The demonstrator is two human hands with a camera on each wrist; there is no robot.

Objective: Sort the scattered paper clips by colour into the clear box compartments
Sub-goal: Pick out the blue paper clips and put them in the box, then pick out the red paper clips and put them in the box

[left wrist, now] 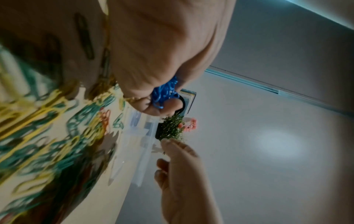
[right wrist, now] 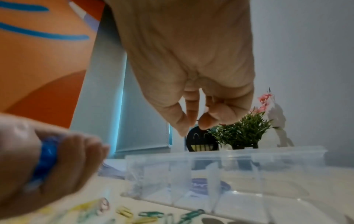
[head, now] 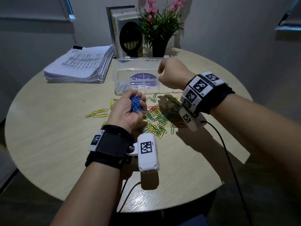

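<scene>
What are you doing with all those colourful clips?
A person is sorting paper clips by colour into a clear box. The left hand holds a bunch of blue clips just in front of the box. The right hand hovers above the box with its fingers curled; whether it holds anything is unclear. Silver clips already sit in the leftmost compartment. Yellow, green and red clips lie scattered on the table.

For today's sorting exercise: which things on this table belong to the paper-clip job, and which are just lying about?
Job: clear plastic compartment box; blue paper clips in left hand; scattered coloured clips; silver clips.
Lying about: paper stack; books; potted plant.
</scene>
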